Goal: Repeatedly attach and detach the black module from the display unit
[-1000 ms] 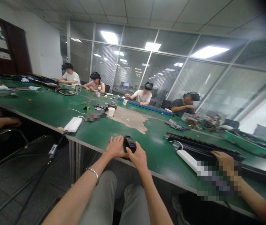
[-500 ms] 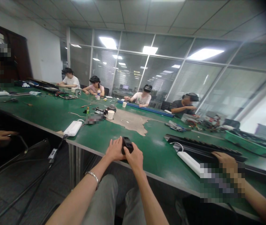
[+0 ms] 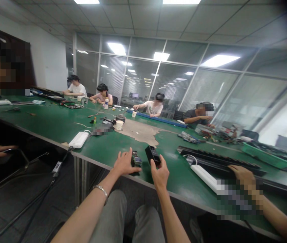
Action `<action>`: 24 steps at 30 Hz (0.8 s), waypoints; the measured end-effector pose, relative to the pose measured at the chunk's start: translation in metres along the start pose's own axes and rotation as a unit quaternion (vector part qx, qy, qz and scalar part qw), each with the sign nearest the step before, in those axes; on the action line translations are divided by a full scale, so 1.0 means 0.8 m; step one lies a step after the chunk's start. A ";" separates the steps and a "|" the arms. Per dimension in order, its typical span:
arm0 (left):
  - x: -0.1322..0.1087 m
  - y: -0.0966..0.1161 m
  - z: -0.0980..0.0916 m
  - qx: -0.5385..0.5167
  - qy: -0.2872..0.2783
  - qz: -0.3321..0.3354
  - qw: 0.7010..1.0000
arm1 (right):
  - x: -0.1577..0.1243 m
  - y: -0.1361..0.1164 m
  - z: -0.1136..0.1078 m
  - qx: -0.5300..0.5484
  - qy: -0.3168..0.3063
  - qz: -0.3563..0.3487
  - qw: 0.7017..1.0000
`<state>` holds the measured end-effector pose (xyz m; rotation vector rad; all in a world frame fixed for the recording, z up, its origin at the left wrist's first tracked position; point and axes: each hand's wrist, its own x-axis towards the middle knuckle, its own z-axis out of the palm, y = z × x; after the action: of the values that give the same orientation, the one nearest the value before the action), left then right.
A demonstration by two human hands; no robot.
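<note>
My right hand [image 3: 160,172] is shut on a black plastic casing [image 3: 153,155], gripping it between thumb and fingers just above the green workbench [image 3: 57,126]. A small circuit board with a lit or bluish display [image 3: 136,160] lies close to the bench's near edge. My left hand [image 3: 125,162] rests beside that board, its fingers spread and its fingertips almost at the board. I cannot tell whether they touch it. A silver bracelet circles my left wrist.
A co-worker's hand [image 3: 243,172] rests on a long black rack [image 3: 219,161] at my right, next to a white power strip [image 3: 204,178]. Another power strip [image 3: 79,139], a paper cup [image 3: 119,125] and scattered electronics lie along the bench. Several people sit across it.
My hands held the black casing together before. Now they have moved apart, the casing is in my right hand to the right, and the small board shows by my left hand.
</note>
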<state>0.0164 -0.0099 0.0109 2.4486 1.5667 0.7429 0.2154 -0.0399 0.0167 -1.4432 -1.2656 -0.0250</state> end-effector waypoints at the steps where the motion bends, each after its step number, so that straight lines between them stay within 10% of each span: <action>1: 0.000 0.001 0.000 0.000 -0.001 0.000 1.000 | -0.001 0.010 0.000 -0.006 0.001 0.004 1.000; 24: 0.001 0.002 0.009 0.020 -0.006 0.006 1.000 | -0.019 0.012 0.010 -0.161 -0.040 -0.094 0.982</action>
<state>0.0211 -0.0092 0.0055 2.4868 1.5792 0.7035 0.2105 -0.0414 -0.0026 -1.6052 -1.5117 -0.3147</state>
